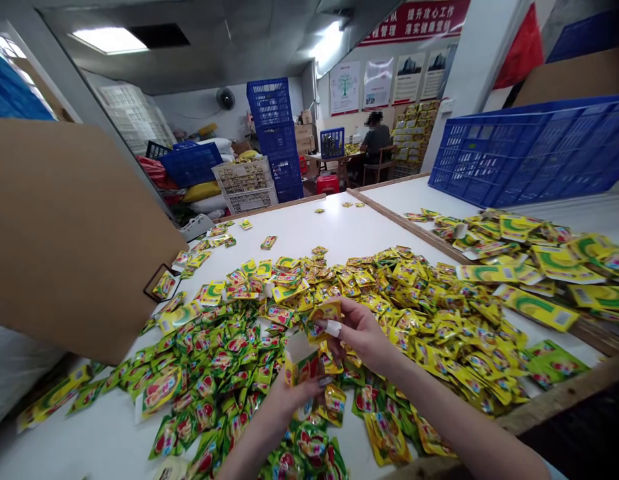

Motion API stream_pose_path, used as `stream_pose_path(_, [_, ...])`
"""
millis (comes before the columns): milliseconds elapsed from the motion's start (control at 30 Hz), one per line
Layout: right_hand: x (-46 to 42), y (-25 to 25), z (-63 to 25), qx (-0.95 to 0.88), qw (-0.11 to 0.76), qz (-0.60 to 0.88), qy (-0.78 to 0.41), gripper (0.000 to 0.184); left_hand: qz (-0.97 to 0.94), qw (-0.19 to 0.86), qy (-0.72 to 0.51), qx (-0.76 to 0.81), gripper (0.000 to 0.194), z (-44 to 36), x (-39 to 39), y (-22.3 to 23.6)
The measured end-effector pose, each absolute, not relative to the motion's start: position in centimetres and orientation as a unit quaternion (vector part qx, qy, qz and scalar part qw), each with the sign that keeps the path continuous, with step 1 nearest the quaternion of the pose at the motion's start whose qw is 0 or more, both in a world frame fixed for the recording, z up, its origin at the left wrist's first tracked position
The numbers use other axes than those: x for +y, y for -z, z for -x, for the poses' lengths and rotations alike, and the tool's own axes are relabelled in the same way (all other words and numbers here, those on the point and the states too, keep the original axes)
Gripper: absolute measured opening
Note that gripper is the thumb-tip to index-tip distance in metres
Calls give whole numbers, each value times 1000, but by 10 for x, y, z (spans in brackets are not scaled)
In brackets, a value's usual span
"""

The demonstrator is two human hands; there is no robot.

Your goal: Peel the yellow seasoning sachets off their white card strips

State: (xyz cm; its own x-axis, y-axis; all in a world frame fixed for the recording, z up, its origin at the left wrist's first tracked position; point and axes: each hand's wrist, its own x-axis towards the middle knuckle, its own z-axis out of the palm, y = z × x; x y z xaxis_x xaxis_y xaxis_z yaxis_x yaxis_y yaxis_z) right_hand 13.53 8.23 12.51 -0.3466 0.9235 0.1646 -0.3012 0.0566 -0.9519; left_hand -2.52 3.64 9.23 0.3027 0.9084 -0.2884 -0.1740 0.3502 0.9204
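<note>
In the head view my left hand grips a small printed box whose white top flap stands up. Just above it, my right hand pinches a yellow sachet between thumb and fingers; a white wrap covers one fingertip. The sachet's lower end is close to the box's top, and I cannot tell whether it is inside. Green sachets with red fruit prints lie heaped to the left and below my hands. Yellow sachets form a pile to the right and behind them.
A wooden strip divides the white table. Flat yellow boxes lie to the right, before a blue crate. A large cardboard box leans in at left. Stacked crates and a seated person are farther back.
</note>
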Motion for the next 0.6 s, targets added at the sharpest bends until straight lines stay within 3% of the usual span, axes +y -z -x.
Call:
stream_pose_path(67, [82,-125,-135,-579,464,293,-603,18,-412,701,-386,436,42,21,32,-97])
stream_pose_path(167, [78,-127,-144,-705,433,306,-472,12,-428,698,-361,446,40,19,30,-96])
stream_pose_path(367, [60,-145,-159,-864,232,323,-308,38,-537,657,-326,416,40,14,36,-72])
stream_pose_path(467, [57,-144,-162,-846,227,350,-332,36,-544,668,-303,407,40,12,35,-74])
stream_pose_path(600, [56,-127,-169,-814,282,335,-381,23,-526,715,-282,366,46,12,27,-86])
